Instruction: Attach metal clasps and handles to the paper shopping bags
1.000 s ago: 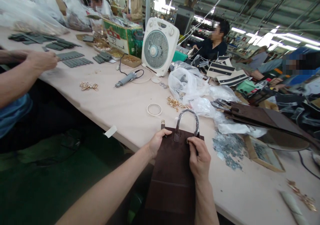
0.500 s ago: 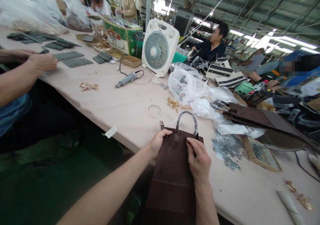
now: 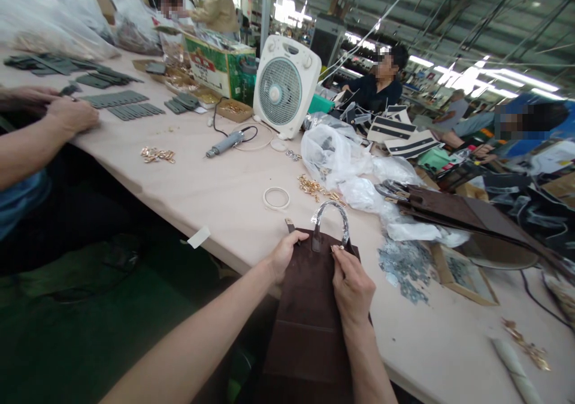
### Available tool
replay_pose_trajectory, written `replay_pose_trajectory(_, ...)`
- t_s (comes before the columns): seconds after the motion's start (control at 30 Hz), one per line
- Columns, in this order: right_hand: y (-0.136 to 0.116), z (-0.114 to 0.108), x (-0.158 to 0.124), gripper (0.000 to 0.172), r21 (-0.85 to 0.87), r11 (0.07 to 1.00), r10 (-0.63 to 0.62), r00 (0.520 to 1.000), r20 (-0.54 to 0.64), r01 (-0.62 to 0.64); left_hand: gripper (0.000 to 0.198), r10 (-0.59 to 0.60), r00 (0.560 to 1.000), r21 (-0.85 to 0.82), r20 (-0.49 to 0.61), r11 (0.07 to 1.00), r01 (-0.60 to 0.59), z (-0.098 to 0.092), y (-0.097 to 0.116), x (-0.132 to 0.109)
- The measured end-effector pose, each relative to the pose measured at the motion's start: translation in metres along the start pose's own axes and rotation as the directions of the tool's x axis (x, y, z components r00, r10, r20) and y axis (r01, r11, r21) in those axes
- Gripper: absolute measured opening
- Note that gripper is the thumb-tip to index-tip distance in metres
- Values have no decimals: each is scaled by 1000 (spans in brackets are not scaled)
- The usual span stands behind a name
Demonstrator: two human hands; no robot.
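A dark brown handbag [image 3: 309, 308] leans at the table's edge, its upper end towards the table. Its arched handle [image 3: 335, 207] is wrapped in clear plastic. My left hand [image 3: 287, 253] is closed on the bag's upper left edge, thumb on the front panel. Beside that thumb a short strap with a metal end [image 3: 290, 224] sticks up. My right hand [image 3: 353, 281] pinches a small shiny metal piece [image 3: 333, 249] against the bag's front, near the handle's right base; the fingers mostly hide it, so its exact kind is unclear.
A white ring of tape [image 3: 276, 198] and gold metal fittings [image 3: 314, 187] lie beyond the bag. Further back are an electric screwdriver [image 3: 225, 144] and a fan [image 3: 286, 86]. Brown bag pieces [image 3: 467, 212] and a box [image 3: 467, 281] sit right. A co-worker's hands [image 3: 67, 113] are left.
My right hand has shifted slightly left and turned, so the shiny piece at its fingertips now shows. The handle leans a little more to the left. My left hand keeps its place.
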State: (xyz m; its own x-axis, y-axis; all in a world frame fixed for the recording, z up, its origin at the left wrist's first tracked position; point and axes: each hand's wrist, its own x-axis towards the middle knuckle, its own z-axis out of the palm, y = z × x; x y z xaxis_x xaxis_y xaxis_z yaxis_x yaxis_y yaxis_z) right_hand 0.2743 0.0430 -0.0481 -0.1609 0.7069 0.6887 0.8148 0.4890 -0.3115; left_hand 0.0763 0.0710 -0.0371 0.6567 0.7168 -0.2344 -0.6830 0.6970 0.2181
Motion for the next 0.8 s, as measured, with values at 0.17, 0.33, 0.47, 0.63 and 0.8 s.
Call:
replay_pose_trajectory(0.17, 11, -6, -3, 35, 35, 999, -41, 991, 125, 37, 39, -35, 999, 9, -17, 999, 36, -2, -1, 2)
replay_pose_trajectory(0.33, 18, -9, -4, 32, -24, 999, -42, 990, 135, 45, 37, -43, 997, 39, -58, 998, 45, -2, -3, 6)
replay_pose_trajectory(0.47, 14, -7, -1, 29, -46, 998, -41, 993, 110, 46, 37, -24, 998, 48, -59, 998, 27, 0, -4, 6)
replay_pose_trajectory(0.63, 11, -4, -2, 33, -123, 991, -47, 993, 105, 59, 39, -13, 999, 20, -39, 1000, 13, 1, -3, 6)
replay_pose_trajectory(0.8, 16, -10, -10, 45, -73, 993, -80, 974, 213, 97, 38, -19, 999, 7, -51, 1000, 20, 1, -4, 5)
